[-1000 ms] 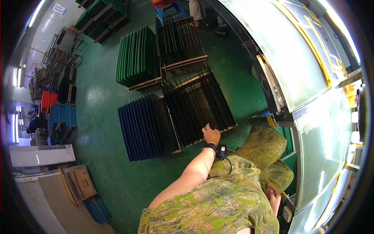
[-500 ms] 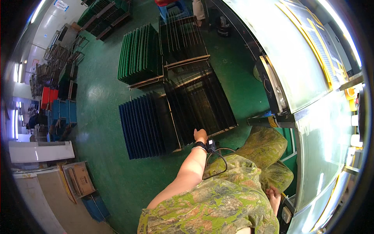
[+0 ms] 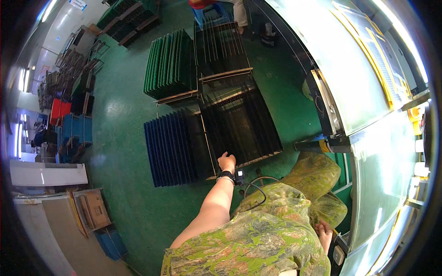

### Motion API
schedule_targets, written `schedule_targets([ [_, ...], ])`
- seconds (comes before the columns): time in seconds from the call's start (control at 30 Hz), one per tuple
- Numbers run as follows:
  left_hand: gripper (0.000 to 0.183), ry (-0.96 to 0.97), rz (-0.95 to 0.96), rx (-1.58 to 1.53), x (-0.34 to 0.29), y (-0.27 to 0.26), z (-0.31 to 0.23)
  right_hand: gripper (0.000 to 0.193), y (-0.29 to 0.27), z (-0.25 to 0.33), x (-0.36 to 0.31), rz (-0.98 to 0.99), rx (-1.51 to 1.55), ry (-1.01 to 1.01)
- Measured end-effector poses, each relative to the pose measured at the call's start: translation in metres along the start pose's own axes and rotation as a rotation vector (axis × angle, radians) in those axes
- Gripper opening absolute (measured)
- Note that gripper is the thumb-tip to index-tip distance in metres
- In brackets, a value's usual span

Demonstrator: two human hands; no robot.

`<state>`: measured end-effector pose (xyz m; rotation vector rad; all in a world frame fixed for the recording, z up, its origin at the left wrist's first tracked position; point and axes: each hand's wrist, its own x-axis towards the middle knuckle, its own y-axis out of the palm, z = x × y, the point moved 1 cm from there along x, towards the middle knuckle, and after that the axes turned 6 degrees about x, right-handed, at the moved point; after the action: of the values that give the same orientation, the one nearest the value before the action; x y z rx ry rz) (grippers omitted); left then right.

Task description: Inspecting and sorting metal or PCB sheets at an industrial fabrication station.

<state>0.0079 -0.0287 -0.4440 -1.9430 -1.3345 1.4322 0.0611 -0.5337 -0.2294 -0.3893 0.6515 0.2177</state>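
Observation:
My left hand (image 3: 227, 162), with a dark watch-like band (image 3: 226, 174) on the wrist, reaches over the near end of a rack of black upright panels (image 3: 262, 119). Its fingers are bent in among the panels, and what they hold, if anything, is hidden. A small black device (image 3: 239, 177) with a cable (image 3: 258, 186) sits beside that wrist. My right hand (image 3: 325, 232) stays low by my camouflage-patterned clothing (image 3: 327, 207), beside the bench. Its fingers are curled, and anything in them cannot be made out.
Blue panels (image 3: 168, 149) stand left of the black ones, and green panels (image 3: 168, 64) behind them. Another wire rack (image 3: 223, 48) is farther back, near a person's leg (image 3: 240, 14). A glossy pale bench (image 3: 382, 161) runs along my right; cardboard (image 3: 95, 209) lies at lower left.
My left hand has moved left along the near end of the black-panel rack. The view has shifted slightly. My right hand remains in about the same place.

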Motion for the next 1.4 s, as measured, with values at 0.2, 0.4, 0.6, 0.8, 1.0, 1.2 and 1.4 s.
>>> schedule_targets([
  [0.2,0.036,-0.041,0.106,0.023,-0.016,-0.004,-0.015,0.034,0.003,0.003,-0.003,0.010,-0.017,-0.017],
  [0.4,0.037,-0.005,0.113,0.143,-0.031,0.000,-0.025,0.034,0.001,-0.012,-0.005,-0.008,0.052,-0.028],
  [0.6,0.040,0.154,0.390,-0.236,-0.034,-0.006,0.000,0.034,-0.037,-0.063,-0.003,-0.412,-0.190,-0.240],
  [0.8,0.032,-0.092,0.831,-0.336,-0.035,-0.042,0.037,0.025,-0.049,-0.092,-0.016,-0.403,-0.423,-0.193],
  [1.0,0.025,0.387,0.457,0.600,0.032,-0.044,0.182,0.026,-0.031,-0.059,-0.017,-0.289,-0.381,-0.218],
  [1.2,0.025,-0.445,0.424,-0.178,-0.013,-0.066,0.170,0.021,-0.035,-0.068,-0.015,-0.283,-0.369,-0.268],
  [1.4,0.030,-0.330,0.525,-0.366,-0.023,-0.065,0.127,0.019,-0.019,-0.025,-0.027,-0.249,-0.269,-0.057],
])
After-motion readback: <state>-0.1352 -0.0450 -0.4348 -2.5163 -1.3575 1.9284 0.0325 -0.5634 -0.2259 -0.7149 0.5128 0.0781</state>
